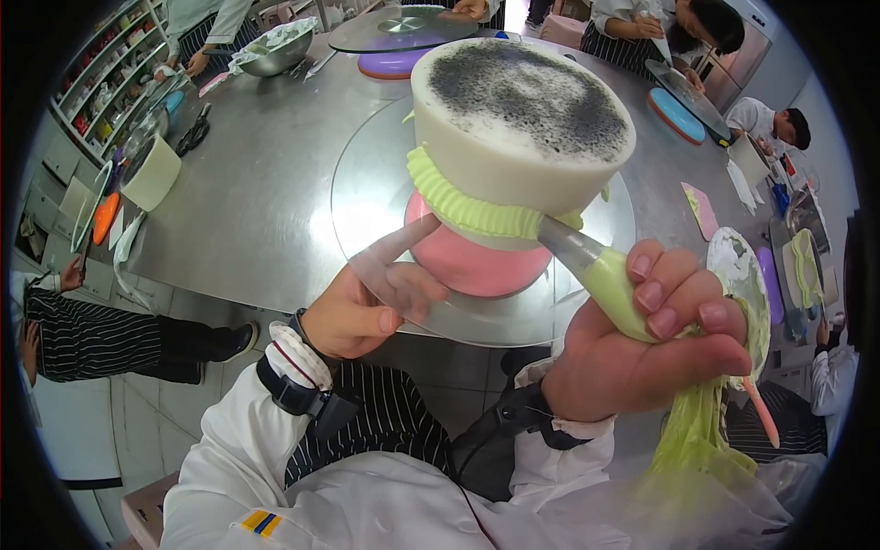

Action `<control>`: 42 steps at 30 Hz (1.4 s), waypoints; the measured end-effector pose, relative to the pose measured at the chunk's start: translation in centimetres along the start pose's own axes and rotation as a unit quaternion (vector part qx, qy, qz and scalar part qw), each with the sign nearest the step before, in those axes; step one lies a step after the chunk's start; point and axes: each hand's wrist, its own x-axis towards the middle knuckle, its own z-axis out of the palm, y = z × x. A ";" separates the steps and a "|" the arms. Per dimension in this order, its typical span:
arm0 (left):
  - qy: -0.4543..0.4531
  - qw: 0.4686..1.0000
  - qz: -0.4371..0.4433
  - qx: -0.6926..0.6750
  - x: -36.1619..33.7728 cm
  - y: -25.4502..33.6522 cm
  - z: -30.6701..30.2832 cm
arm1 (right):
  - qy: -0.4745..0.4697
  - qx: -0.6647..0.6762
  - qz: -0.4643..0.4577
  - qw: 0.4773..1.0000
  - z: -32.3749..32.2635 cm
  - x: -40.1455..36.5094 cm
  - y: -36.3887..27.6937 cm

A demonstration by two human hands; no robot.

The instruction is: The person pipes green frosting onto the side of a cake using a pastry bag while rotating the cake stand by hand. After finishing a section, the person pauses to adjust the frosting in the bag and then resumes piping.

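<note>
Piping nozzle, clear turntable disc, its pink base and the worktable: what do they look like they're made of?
Piping nozzle: probably metal, from its grey sheen.
Turntable disc: glass or clear acrylic, smooth; the base shows through, but I can't tell which.
Pink base: likely plastic, evenly coloured.
Worktable: apparently stainless steel, satin, with blurred grey reflections.

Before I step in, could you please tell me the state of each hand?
Left hand: open, at the clear turntable's edge.
Right hand: closed, holding the green-filled piping bag.

R grip (655, 344) holds piping bag (610, 286), tip (568, 245) @ grn cream (467, 207); L grip (362, 307) @ turntable (486, 321) edge.
</note>
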 end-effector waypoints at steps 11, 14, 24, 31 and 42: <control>0.002 1.000 0.003 0.009 0.0 -0.1 -0.2 | -0.012 -0.004 -0.015 1.000 -0.4 0.0 0.3; -0.004 1.000 0.001 0.005 0.0 0.0 -0.2 | -0.008 -0.009 -0.018 1.000 -0.5 0.0 0.3; -0.007 1.000 -0.001 0.013 0.0 0.1 0.0 | -0.006 0.003 -0.015 1.000 -0.4 0.1 0.3; 0.002 1.000 0.005 -0.004 0.1 -0.1 0.1 | 0.023 -0.021 0.016 0.999 0.5 0.1 -0.3; -0.005 1.000 -0.002 -0.004 0.0 0.0 -0.2 | -0.003 0.013 -0.003 1.000 -0.1 -0.1 0.1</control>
